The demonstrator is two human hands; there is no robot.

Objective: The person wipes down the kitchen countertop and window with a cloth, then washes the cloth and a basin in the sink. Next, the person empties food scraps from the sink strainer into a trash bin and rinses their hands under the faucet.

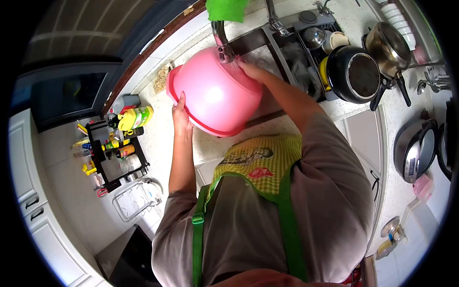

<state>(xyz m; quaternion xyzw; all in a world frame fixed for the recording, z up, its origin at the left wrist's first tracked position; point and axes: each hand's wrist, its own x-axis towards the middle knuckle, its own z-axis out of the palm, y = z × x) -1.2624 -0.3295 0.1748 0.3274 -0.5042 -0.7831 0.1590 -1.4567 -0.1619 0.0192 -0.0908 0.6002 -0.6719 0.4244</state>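
Note:
A large pink plastic basin [217, 91] is tilted over the sink [251, 44], with its rounded outside and base toward me. My left hand [181, 115] grips its darker pink rim at the near left, with the thumb on the outside and the other fingers hidden behind. On the far side, my right hand [250, 71] lies against the base, fingers stretched along it. The metal faucet [221, 40], topped by a green fuzzy cover [227, 9], points down at the base right beside my right fingers. Water there is hard to make out.
Right of the sink, a black pot [356, 74] and a steel pot [389, 48] stand near a dish rack. A yellow-green bottle [136, 118] and a black rack [122, 150] of bottles are at left. An electric cooker [413, 149] sits far right.

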